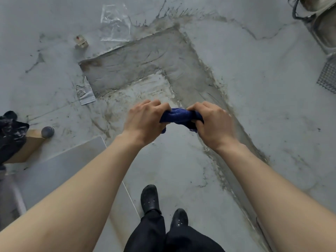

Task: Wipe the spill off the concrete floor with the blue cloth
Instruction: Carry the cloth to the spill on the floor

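Observation:
A dark blue cloth (pixel 179 116) is bunched into a short roll, held in the air above the floor at about waist height. My left hand (pixel 145 120) grips its left end and my right hand (pixel 211 122) grips its right end, both fists closed around it. Below and beyond the hands, the concrete floor (pixel 263 106) carries a wet, muddy grey-brown spill (pixel 141 64) shaped like a wide band that bends and runs down to the right. Splash marks fan out at its far edge.
My two black shoes (pixel 150 198) stand on the floor below. Grey tiles (pixel 72 160) lie at the left beside cardboard, a black bag (pixel 11 131) and a small round cap (pixel 47 131). A clear plastic bag (pixel 114 22), a small box (pixel 81 41) and a wire mesh (pixel 328 77) lie around.

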{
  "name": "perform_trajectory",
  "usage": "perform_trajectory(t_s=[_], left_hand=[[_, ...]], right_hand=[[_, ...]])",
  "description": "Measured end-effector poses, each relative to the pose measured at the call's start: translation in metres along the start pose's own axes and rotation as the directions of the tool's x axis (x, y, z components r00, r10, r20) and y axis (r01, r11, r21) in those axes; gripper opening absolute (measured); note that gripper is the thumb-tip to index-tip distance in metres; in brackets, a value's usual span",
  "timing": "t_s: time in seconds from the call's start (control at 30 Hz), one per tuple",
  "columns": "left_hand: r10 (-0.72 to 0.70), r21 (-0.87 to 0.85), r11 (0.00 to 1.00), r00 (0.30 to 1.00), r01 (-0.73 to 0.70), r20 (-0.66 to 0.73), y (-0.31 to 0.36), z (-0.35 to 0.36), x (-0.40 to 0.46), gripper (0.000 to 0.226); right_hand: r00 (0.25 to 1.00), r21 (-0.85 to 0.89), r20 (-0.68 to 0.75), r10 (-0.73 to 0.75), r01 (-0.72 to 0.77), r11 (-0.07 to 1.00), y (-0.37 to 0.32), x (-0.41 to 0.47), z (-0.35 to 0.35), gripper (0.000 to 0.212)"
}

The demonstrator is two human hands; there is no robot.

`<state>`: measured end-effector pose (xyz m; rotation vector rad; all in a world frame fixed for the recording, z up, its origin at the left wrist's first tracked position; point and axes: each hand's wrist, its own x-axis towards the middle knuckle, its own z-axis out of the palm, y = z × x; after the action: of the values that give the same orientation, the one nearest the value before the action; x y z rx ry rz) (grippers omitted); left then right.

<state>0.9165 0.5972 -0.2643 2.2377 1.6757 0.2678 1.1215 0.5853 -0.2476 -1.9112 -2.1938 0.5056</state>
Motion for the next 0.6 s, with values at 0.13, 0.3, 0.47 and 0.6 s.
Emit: perform_trajectory(t_s=[0.13, 0.3, 0.47, 0.6], left_hand=[[0.000, 0.006, 1.000, 1.000, 0.000, -0.004, -0.016, 0.063, 0.003, 0.037], [-0.064, 0.011, 0.998, 0.998, 0.064, 0.016, -0.030, 0.154, -0.008, 0.037], [-0.139, 0.031, 0.990, 0.989, 0.138, 0.041, -0.035, 0.241, -0.028, 0.040], [-0.156, 0.057, 0.987, 0.986, 0.152, 0.058, -0.047, 0.312, -0.042, 0.040]], right_hand=[[1.000, 0.014, 0.007, 0.000, 0.000, 1.000, 0.034, 0.001, 0.060, 0.029], [0.998, 0.038, 0.049, -0.043, 0.041, 0.998, 0.081, -0.007, 0.139, 0.031], [0.987, 0.067, 0.124, -0.098, 0.090, 0.994, 0.125, -0.023, 0.210, 0.032], [0.980, 0.070, 0.159, -0.121, 0.111, 0.991, 0.160, -0.034, 0.272, 0.034]])
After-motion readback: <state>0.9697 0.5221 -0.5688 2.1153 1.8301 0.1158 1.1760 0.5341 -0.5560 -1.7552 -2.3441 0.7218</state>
